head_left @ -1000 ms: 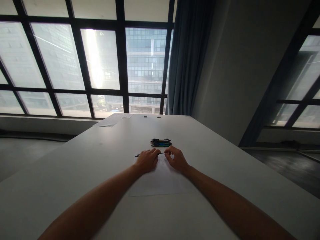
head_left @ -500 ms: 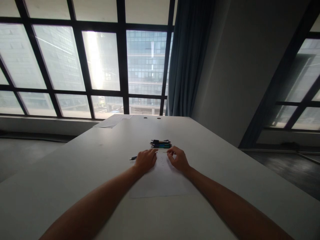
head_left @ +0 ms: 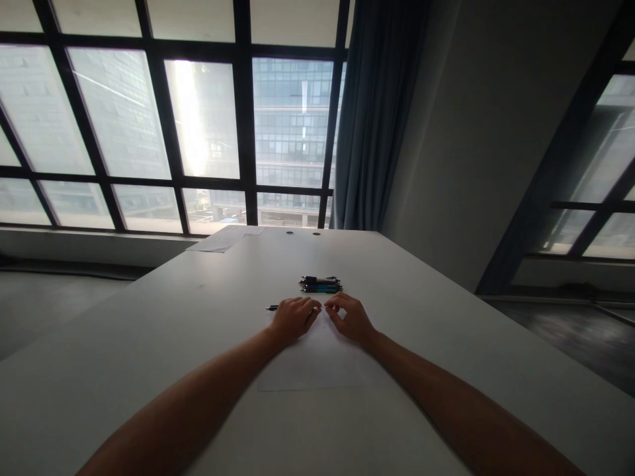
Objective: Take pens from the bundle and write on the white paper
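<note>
Over the upper part of a white sheet of paper (head_left: 317, 370), my two hands almost meet at the fingertips. My left hand (head_left: 296, 318) is closed around a dark pen (head_left: 272, 308), whose end sticks out to the left; the rest of it is mostly covered by the fingers. My right hand (head_left: 351, 318) is pinched, thumb against fingers, facing the left fingertips. Whatever sits in that pinch is too small to name. Just beyond the hands lies a bundle of several pens (head_left: 321, 285), side by side.
The white table (head_left: 149, 350) runs away toward large windows. Other paper sheets (head_left: 218, 241) lie at its far left corner. Two small dark discs (head_left: 316, 234) are set near the far edge. A blue curtain (head_left: 372, 119) hangs behind, right of centre.
My hands have come closer together, the left one moving right with the pen. The thin piece that showed at the right fingertips is now mostly hidden. The pen bundle stays put.
</note>
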The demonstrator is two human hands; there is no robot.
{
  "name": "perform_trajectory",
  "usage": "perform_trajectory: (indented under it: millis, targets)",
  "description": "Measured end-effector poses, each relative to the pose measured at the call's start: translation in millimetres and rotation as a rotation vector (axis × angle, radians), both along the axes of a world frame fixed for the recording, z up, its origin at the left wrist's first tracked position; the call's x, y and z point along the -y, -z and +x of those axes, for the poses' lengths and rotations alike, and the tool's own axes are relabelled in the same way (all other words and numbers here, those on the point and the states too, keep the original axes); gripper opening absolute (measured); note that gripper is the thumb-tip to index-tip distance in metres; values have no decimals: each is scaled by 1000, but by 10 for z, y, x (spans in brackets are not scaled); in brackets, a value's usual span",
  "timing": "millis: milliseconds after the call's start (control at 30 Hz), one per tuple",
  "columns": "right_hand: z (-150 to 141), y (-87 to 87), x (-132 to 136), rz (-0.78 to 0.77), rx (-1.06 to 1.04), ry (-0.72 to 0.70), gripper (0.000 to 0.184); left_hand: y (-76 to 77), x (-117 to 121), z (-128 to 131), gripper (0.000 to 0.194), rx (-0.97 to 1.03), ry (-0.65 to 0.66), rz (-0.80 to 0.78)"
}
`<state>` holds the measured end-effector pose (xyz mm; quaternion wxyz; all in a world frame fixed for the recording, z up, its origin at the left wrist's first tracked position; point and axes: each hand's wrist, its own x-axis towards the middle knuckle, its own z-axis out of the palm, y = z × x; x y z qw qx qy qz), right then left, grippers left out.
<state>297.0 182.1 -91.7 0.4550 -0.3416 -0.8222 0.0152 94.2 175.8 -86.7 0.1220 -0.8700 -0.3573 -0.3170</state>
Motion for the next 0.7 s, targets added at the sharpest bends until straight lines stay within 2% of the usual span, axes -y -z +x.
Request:
perform_trajectory:
  millis: [267, 533, 700]
  targets:
    - [-6, -14, 20, 29, 14, 10, 11, 3, -20, -3, 25, -6, -52, -22]
    - [-36, -14, 23, 38, 89, 40, 10, -15, 11, -8, 26, -54, -7, 52]
    - [-28, -30, 48, 86, 104, 44, 9, -18, -3, -11, 21, -63, -66, 50]
